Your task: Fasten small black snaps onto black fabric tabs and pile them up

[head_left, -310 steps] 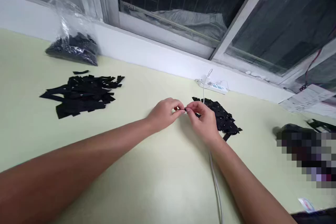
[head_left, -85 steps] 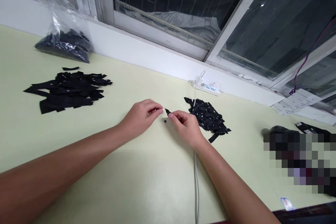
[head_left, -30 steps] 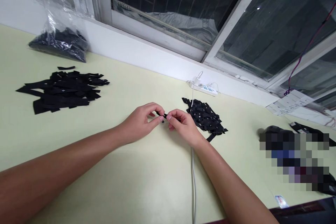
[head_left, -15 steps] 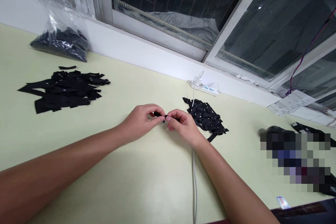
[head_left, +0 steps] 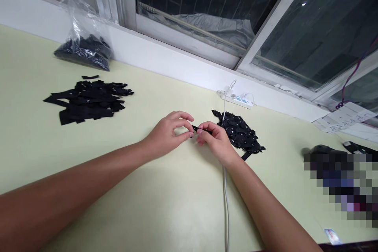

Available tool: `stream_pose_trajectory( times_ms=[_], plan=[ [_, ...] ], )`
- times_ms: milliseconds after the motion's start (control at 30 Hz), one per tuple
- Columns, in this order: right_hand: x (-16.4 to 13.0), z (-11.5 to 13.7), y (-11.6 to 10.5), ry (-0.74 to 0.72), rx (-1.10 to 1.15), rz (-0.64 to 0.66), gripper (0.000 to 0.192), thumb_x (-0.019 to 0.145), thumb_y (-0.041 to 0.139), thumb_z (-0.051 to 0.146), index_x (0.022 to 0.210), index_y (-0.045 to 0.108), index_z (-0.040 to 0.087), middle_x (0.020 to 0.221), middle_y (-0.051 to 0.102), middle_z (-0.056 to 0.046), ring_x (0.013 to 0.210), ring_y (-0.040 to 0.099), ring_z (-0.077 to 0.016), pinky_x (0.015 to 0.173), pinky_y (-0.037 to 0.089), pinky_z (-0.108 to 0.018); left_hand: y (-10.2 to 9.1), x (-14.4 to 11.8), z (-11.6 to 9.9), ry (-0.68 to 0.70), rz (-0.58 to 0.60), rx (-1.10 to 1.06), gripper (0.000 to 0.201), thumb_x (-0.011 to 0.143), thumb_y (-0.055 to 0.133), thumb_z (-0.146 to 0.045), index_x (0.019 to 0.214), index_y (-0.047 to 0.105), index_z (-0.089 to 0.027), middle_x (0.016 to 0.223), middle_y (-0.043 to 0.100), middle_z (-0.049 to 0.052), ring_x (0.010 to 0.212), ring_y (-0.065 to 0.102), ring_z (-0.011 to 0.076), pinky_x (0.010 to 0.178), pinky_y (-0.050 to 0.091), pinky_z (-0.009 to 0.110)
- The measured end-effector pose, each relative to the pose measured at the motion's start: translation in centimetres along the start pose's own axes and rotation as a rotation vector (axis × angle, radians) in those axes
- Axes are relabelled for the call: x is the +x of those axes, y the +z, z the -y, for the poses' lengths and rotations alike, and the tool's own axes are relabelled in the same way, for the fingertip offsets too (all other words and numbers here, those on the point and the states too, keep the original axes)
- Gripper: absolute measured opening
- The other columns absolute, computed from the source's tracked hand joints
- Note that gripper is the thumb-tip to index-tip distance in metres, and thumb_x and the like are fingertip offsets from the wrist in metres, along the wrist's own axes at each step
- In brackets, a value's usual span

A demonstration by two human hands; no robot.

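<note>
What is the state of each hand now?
Left hand: fingers pinched on the small black fabric strip.
Right hand: fingers pinched on the same strip.

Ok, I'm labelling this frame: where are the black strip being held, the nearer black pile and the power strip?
black strip [head_left: 198, 128], head view, its middle.
nearer black pile [head_left: 240, 134], head view, its centre.
power strip [head_left: 239, 100], head view, its white body.

Both bare forearms reach forward and converge. The left hand [head_left: 167, 134] and right hand [head_left: 217, 141] meet fingertip to fingertip, thumbs and forefingers pinched, other fingers loosely curled.
</note>
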State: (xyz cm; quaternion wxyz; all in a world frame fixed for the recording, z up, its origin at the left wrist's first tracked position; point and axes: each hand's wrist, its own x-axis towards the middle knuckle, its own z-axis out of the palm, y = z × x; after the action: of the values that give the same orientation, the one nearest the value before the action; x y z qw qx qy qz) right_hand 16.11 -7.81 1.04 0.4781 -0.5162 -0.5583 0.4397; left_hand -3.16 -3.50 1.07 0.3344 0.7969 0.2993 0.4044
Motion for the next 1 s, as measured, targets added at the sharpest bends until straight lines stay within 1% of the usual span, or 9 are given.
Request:
stream_pose_trajectory(
  times_ms=[133,200,267,400,500,600,667,833,1000],
  plan=[
    [-0.24,0.37,0.21,-0.008,-0.022,0.052,0.024,0.079,0.071,0.041,0.084,0.065,0.019,0.073,0.061,-0.001,0.065,0.057,-0.0135,0.063,0.05,-0.029,-0.01,0.12,0.05,0.051,0.026,0.012,0.009,0.085,0.064,-0.025,0.082,0.072,-0.024,0.109,0.069,0.004,0.108,0.06,0.0222,0.084,0.053,0.034],
    [-0.31,0.42,0.23,-0.012,-0.037,0.067,0.024,0.079,0.07,0.041,0.084,0.065,0.019,0.073,0.061,-0.001,0.065,0.057,-0.0138,0.064,0.05,-0.029,0.03,0.14,0.14,0.051,0.034,0.016,0.008,0.086,0.063,-0.025,0.084,0.071,-0.023,0.1,0.07,0.004,0.101,0.062,0.021,0.086,0.052,0.035],
    [-0.34,0.36,0.22,-0.014,-0.049,0.074,0.023,0.08,0.07,0.041,0.085,0.065,0.019,0.074,0.062,-0.001,0.066,0.057,-0.0141,0.065,0.05,-0.03,0.09,0.1,0.24,0.035,0.045,0.026,0.009,0.087,0.062,-0.026,0.086,0.07,-0.023,0.096,0.07,0.003,0.095,0.063,0.0202,0.083,0.051,0.034],
    [-0.33,0.13,0.17,-0.023,-0.062,0.087,0.022,0.081,0.069,0.04,0.087,0.065,0.02,0.075,0.062,-0.001,0.067,0.057,-0.0143,0.065,0.05,-0.03,0.19,0.0,0.28,-0.023,0.037,0.053,0.01,0.087,0.061,-0.029,0.087,0.069,-0.022,0.094,0.07,0.003,0.089,0.064,0.019,0.074,0.05,0.03],
    [-0.34,0.02,0.15,-0.038,-0.077,0.09,0.019,0.082,0.067,0.038,0.088,0.065,0.02,0.075,0.062,-0.001,0.067,0.056,-0.0138,0.065,0.05,-0.029,0.25,0.0,0.23,-0.056,0.026,0.023,0.011,0.086,0.062,-0.03,0.091,0.069,-0.023,0.095,0.071,0.002,0.091,0.064,0.0187,0.074,0.05,0.029],
    [-0.38,-0.04,0.14,-0.062,-0.123,0.083,0.016,0.084,0.065,0.035,0.089,0.065,0.02,0.077,0.063,-0.001,0.068,0.056,-0.0133,0.066,0.049,-0.028,0.3,0.05,0.23,-0.047,0.059,-0.019,0.014,0.088,0.061,-0.03,0.095,0.071,-0.024,0.098,0.071,0.002,0.093,0.064,0.0187,0.076,0.051,0.029],
    [-0.41,-0.03,0.13,-0.072,-0.16,0.071,0.015,0.084,0.065,0.035,0.089,0.065,0.02,0.078,0.063,-0.001,0.068,0.056,-0.0131,0.066,0.048,-0.028,0.31,0.08,0.25,-0.038,0.074,-0.023,0.015,0.088,0.06,-0.031,0.094,0.072,-0.024,0.097,0.071,0.003,0.091,0.065,0.0187,0.074,0.051,0.029],
    [-0.53,0.14,0.17,-0.094,-0.214,0.055,0.017,0.085,0.064,0.036,0.088,0.065,0.02,0.079,0.064,-0.001,0.066,0.055,-0.0131,0.063,0.047,-0.027,0.32,0.07,0.33,-0.047,0.066,0.001,0.016,0.088,0.057,-0.031,0.089,0.071,-0.023,0.092,0.071,0.003,0.086,0.064,0.0184,0.068,0.05,0.028],
    [-0.59,0.21,0.2,-0.133,-0.27,0.034,0.016,0.085,0.063,0.036,0.087,0.065,0.02,0.078,0.064,-0.002,0.067,0.056,-0.0144,0.064,0.046,-0.028,0.31,0.1,0.2,-0.037,0.074,0.027,0.014,0.089,0.056,-0.028,0.088,0.068,-0.022,0.091,0.069,0.002,0.085,0.062,0.0173,0.065,0.047,0.026]
  ],
)
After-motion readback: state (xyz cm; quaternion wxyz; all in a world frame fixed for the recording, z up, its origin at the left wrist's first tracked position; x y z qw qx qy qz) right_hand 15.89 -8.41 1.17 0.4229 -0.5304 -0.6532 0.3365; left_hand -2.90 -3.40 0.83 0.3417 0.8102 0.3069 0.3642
